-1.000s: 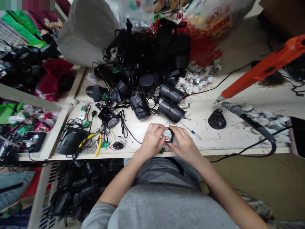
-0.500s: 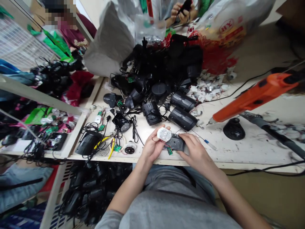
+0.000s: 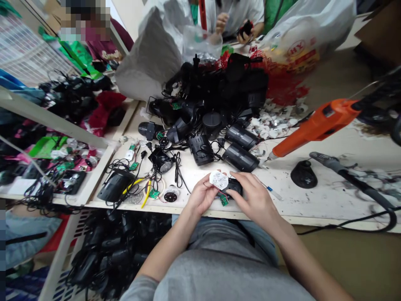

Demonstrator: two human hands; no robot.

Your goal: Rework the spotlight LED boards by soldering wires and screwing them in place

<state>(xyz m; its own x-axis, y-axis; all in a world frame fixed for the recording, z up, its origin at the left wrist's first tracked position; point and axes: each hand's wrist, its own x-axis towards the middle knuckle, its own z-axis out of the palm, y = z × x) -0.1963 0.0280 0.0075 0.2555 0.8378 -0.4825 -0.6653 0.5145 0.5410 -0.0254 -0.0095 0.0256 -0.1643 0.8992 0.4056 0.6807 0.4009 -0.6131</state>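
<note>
Near the bench's front edge, my left hand (image 3: 199, 196) is closed on a white LED lamp plate (image 3: 218, 179) with several clear round lenses. Behind and beside this plate is a black plastic housing (image 3: 236, 186), gripped by my right hand (image 3: 257, 198) with fingers over its top and right side. A small green circuit board (image 3: 224, 200) hangs below the plate on thin wires. Fingers and the plate hide part of the housing. Just beyond my hands lie black cylindrical lamp casings (image 3: 240, 157) and a screwdriver with a blue collar (image 3: 270, 189).
An orange electric screwdriver (image 3: 313, 127) slants in from the right, above a black teardrop-shaped part (image 3: 303, 174) and a dark cable (image 3: 360, 182). Yellow-handled pliers (image 3: 145, 194) lie left. Black casings pile up at the back, near white small parts (image 3: 269, 121). A co-worker's hands (image 3: 246, 33) are across the bench.
My right hand has shifted left over the housing, its fingers now closer to the white plate. The view has moved slightly, and the orange screwdriver appears further left. The co-worker's hands have come apart.
</note>
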